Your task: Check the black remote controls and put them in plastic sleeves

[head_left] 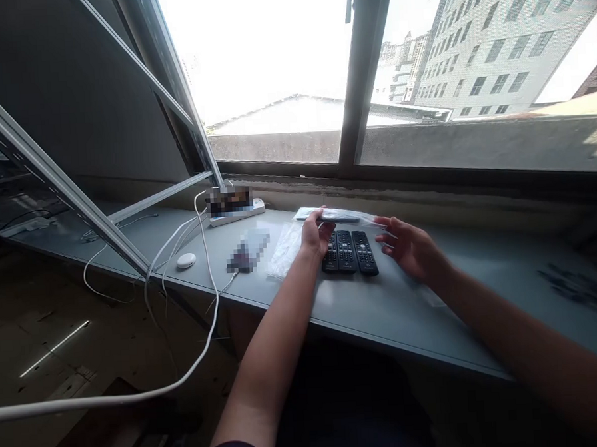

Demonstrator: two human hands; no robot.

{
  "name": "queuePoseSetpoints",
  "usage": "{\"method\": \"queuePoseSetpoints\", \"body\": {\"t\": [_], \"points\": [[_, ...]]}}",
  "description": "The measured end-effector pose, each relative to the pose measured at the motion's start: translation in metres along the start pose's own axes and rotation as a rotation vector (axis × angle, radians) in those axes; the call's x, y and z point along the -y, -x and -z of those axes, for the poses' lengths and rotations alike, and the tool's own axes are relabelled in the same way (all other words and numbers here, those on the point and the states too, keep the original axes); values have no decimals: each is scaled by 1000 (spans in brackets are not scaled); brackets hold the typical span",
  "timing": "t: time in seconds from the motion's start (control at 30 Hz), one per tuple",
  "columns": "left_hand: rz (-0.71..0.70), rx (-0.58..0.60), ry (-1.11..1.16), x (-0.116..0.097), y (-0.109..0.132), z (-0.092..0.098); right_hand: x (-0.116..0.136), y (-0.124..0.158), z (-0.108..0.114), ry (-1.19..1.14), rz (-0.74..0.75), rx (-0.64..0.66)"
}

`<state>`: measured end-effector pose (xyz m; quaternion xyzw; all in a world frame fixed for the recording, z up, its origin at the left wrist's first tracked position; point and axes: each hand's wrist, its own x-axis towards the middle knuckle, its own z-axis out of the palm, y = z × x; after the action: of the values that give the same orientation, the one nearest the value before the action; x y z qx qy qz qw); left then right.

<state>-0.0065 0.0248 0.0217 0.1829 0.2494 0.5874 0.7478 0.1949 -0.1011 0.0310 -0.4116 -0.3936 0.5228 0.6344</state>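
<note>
My left hand (pixel 317 234) grips a clear plastic bag (pixel 367 216), thumb on top and fingers beneath. A slim dark thing, like a remote control, lies inside the bag; its face is hard to make out. At the bag's right end, my right hand (pixel 412 247) pinches the loose plastic between thumb and index finger, the other fingers half curled. Below the bag, three black remote controls (pixel 363 253) lie side by side on the table, the leftmost partly hidden by my left hand. A pile of clear plastic bags (pixel 284 254) lies left of my left wrist.
On the grey table (pixel 378 313) are a phone-like blurred object (pixel 247 251) on a white cable (pixel 207 255), a round white puck (pixel 186 261) and a power strip (pixel 238 212). A metal frame (pixel 60 169) stands left. Dark items (pixel 579 289) lie far right.
</note>
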Motion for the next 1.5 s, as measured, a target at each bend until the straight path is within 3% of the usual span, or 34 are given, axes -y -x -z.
{"method": "queuePoseSetpoints", "body": {"t": [0.27,0.4,0.67,0.83,0.93,1.03,1.23,1.5], "points": [[-94,-89,99,-4,3,-4,2,-5,3,-96,14,-150],[-59,42,35,-1,4,-5,2,-7,4,-76,7,-174],[-12,409,-415,20,12,0,-1,5,-11,180,-103,10],[3,497,-504,22,15,2,-2,11,-15,318,-52,85],[-3,480,-485,20,15,1,0,12,-14,464,-21,82],[-38,382,-405,17,13,-1,3,10,-10,588,48,25],[-128,138,-374,14,7,1,4,-1,13,1225,355,-92],[-87,29,-381,10,2,4,-4,-8,26,1536,269,9]]}}
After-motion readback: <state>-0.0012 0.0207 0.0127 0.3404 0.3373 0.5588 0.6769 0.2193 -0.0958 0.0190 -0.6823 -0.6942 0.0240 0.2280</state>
